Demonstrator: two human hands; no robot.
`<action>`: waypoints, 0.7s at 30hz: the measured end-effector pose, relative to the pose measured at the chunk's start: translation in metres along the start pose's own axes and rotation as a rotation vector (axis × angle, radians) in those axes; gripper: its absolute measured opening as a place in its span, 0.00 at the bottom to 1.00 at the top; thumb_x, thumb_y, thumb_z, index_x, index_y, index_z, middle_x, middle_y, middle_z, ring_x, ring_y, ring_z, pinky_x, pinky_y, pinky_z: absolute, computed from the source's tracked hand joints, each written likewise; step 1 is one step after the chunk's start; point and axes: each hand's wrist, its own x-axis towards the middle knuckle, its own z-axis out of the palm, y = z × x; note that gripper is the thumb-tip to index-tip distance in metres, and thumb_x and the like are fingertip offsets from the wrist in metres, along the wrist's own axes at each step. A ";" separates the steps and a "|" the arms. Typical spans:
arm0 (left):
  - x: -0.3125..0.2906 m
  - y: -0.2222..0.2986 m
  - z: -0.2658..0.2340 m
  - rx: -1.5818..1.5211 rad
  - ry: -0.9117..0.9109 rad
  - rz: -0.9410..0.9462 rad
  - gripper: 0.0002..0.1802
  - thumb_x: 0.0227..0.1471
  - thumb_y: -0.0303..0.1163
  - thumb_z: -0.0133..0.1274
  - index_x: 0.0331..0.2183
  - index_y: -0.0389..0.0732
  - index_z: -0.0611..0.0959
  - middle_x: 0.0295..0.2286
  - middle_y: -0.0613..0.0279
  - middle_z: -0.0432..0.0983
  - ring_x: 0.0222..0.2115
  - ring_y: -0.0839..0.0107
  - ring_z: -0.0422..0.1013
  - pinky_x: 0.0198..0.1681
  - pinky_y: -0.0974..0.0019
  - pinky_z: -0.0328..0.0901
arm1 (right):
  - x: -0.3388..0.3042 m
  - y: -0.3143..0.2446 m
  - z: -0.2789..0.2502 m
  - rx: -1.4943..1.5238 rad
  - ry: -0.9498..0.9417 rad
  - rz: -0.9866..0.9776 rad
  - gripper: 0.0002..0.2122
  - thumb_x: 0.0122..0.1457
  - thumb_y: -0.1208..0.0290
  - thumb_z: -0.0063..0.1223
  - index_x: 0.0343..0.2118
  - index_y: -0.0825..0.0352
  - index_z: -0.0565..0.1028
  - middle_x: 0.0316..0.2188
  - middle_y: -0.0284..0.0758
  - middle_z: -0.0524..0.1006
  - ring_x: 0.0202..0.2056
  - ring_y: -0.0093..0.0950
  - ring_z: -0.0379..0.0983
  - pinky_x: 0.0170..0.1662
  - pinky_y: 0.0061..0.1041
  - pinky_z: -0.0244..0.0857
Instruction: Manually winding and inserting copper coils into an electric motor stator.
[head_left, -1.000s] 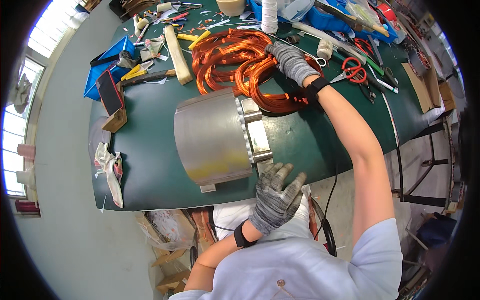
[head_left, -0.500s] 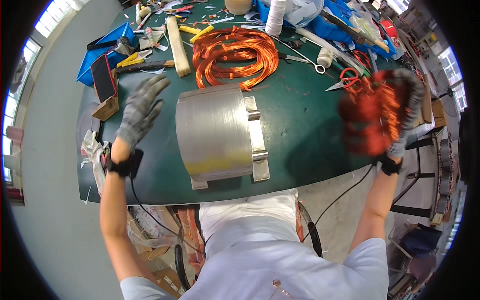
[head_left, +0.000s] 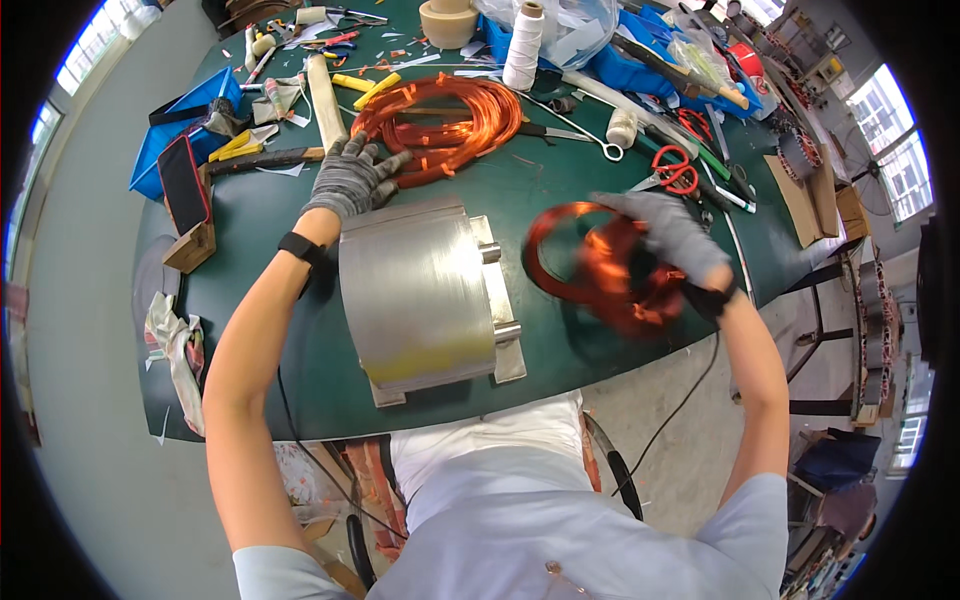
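Note:
In a grey glove, my right hand [head_left: 672, 232] grips a copper wire coil [head_left: 560, 235] to the right of a metal cylinder; hand and coil are smeared by motion. My left hand [head_left: 352, 178], gloved too, reaches past the cylinder's far left corner. Its fingers are spread at the near left edge of a larger heap of copper wire coils [head_left: 455, 125], and I cannot tell whether they touch it. The silvery metal cylinder [head_left: 415, 300] lies on its side in front of me, with a flat bar and two pins [head_left: 508, 330] along its right end.
Red-handled scissors [head_left: 675, 170], a white thread cone [head_left: 524, 50] and a hooked rod [head_left: 612, 150] lie beyond the coils. At the left are a blue bin [head_left: 165, 150], a phone [head_left: 184, 185] on a wooden stand, and a pale wooden bar [head_left: 324, 100]. A cloth [head_left: 178, 335] hangs at the table's left edge.
My right hand has swung leftward from the table's right edge with its copper coil, nearer the cylinder. My left hand has moved right and forward to the coil heap. The view has shifted slightly.

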 end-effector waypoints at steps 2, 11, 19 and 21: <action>0.000 -0.004 0.015 -0.008 0.049 -0.067 0.26 0.49 0.48 0.37 0.52 0.60 0.60 0.47 0.58 0.62 0.51 0.60 0.53 0.54 0.56 0.45 | 0.051 0.003 0.029 -0.202 -0.421 0.163 0.29 0.42 0.84 0.46 0.50 0.54 0.62 0.27 0.37 0.71 0.29 0.37 0.70 0.35 0.29 0.64; -0.017 -0.035 0.025 -0.716 0.128 -0.217 0.27 0.43 0.34 0.48 0.49 0.49 0.64 0.43 0.51 0.62 0.46 0.56 0.58 0.50 0.61 0.52 | 0.095 0.048 0.074 -0.206 0.107 0.012 0.26 0.45 0.73 0.50 0.51 0.61 0.60 0.47 0.42 0.62 0.48 0.40 0.59 0.51 0.33 0.53; -0.162 0.057 -0.103 -0.627 0.915 -0.312 0.18 0.41 0.23 0.44 0.40 0.36 0.70 0.43 0.49 0.63 0.48 0.59 0.57 0.51 0.61 0.52 | 0.052 0.021 0.022 -0.342 0.219 0.017 0.24 0.47 0.81 0.43 0.50 0.59 0.60 0.41 0.38 0.66 0.41 0.33 0.65 0.42 0.26 0.61; -0.192 0.111 -0.104 -0.565 1.066 -0.242 0.16 0.42 0.24 0.43 0.38 0.35 0.72 0.41 0.50 0.64 0.46 0.60 0.59 0.48 0.60 0.55 | 0.020 -0.034 -0.002 -0.265 0.341 0.011 0.24 0.48 0.76 0.46 0.50 0.53 0.61 0.32 0.32 0.69 0.30 0.26 0.69 0.26 0.24 0.65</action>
